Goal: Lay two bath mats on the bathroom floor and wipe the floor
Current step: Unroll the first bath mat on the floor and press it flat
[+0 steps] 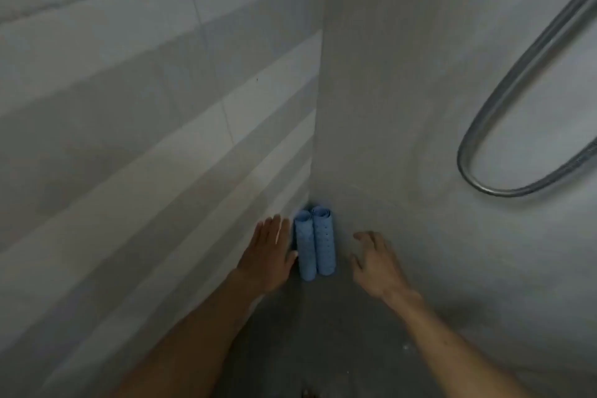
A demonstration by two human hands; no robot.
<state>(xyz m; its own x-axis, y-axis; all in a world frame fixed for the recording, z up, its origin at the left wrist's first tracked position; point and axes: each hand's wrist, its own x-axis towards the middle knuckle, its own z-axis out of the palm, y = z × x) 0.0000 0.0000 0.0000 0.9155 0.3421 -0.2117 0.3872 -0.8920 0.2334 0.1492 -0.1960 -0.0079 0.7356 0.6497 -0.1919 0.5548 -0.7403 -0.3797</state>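
Two rolled blue mats (pixel 314 244), perforated and rubbery, are stood upright side by side in the wall corner at lower centre. The left hand (pixel 268 255) is held flat just beside them, fingers spread and empty; the right hand (pixel 374 260), loosely spread, is empty too. A ribbed metal hose (pixel 504 126) is looped at upper right.

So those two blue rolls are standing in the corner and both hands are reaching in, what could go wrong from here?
The two rolled blue mats stand upright, side by side; a nudge to one could tip the other over. The left hand is beside the left roll, the right hand open and apart, so a one-sided grab may let a roll spring loose. The looped metal hose hangs on the wall to the right; lifted mats might catch it.
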